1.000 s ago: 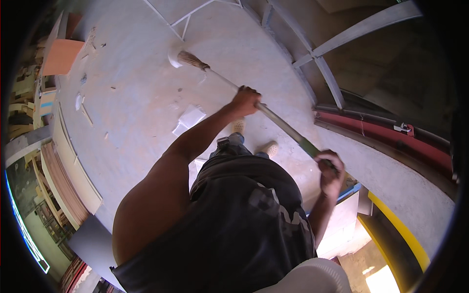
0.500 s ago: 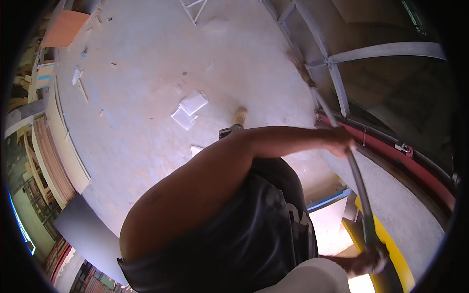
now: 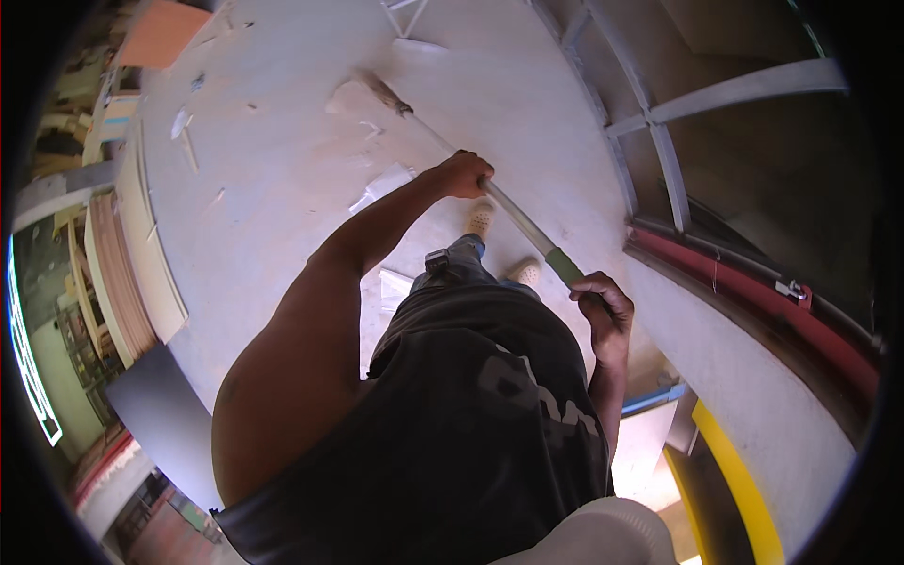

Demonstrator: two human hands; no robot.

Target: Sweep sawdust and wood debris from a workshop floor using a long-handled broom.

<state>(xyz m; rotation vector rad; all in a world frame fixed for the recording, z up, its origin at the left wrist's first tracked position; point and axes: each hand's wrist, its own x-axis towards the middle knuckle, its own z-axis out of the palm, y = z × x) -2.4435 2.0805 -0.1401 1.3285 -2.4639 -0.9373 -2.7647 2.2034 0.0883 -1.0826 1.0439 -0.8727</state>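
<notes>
A long-handled broom [image 3: 518, 218] slants across the floor in front of me, with its brush head [image 3: 384, 94] down at the far end. My left hand [image 3: 463, 175] is wrapped round the pale metal handle at about its middle. Lower down, my right hand [image 3: 605, 306] grips the end by the green sleeve [image 3: 565, 267]. Beside the bristles lies a pale, brownish patch on the floor; I cannot tell whether it is dust or a thin sheet. White sheets [image 3: 381, 186] lie on the floor under and left of my left forearm.
To the right rise a grey metal frame [image 3: 664, 151] and a red rail [image 3: 716, 264]. Boards [image 3: 118, 273] lean along the left, near a dark panel [image 3: 169, 414]. A yellow-edged piece [image 3: 734, 471] stands at lower right. Small scraps [image 3: 179, 122] dot the floor.
The broom has swung from beside the metal frame leftward across the floor. My left hand moved left and farther out; my right hand came up and inward from the lower right.
</notes>
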